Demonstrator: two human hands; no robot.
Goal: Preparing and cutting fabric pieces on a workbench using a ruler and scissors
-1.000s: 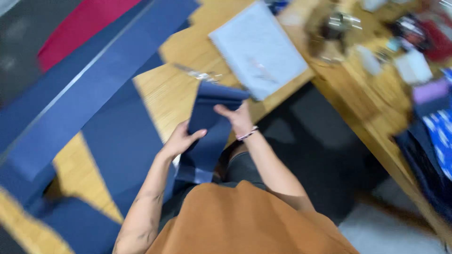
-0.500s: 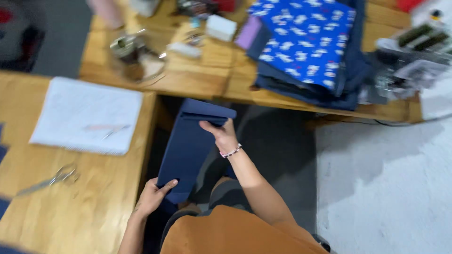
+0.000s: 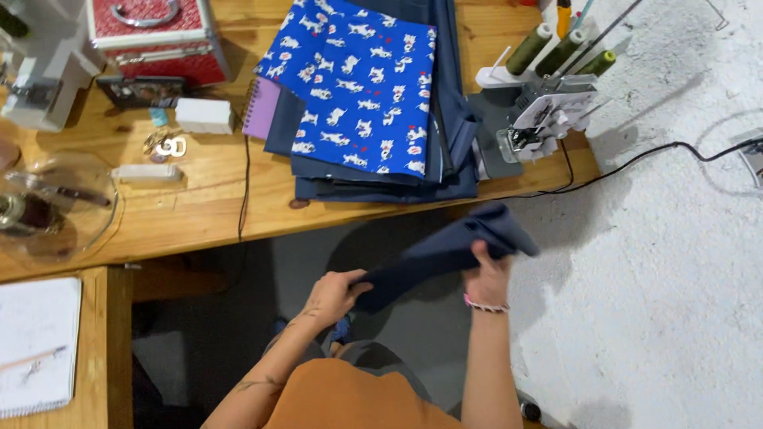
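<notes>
Both hands keep a closed grip on a folded navy cloth point(image 3: 445, 254), left hand point(image 3: 334, 295) low, right hand point(image 3: 486, 274) high, held above the floor beside the tabletop point(image 3: 207, 214). Carrying step; setting it down calls for a free spot near the fabric stack point(image 3: 373, 103).

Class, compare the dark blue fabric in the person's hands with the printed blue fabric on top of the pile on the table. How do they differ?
The dark blue fabric is plain navy; the printed blue fabric is bright blue with small white animal figures. The dark blue fabric is held in the air, gripped by the left hand and right hand; the printed one rests on a stack of folded cloth. The held piece is bunched; the printed one lies flat. Both are folded blue cloth.
</notes>
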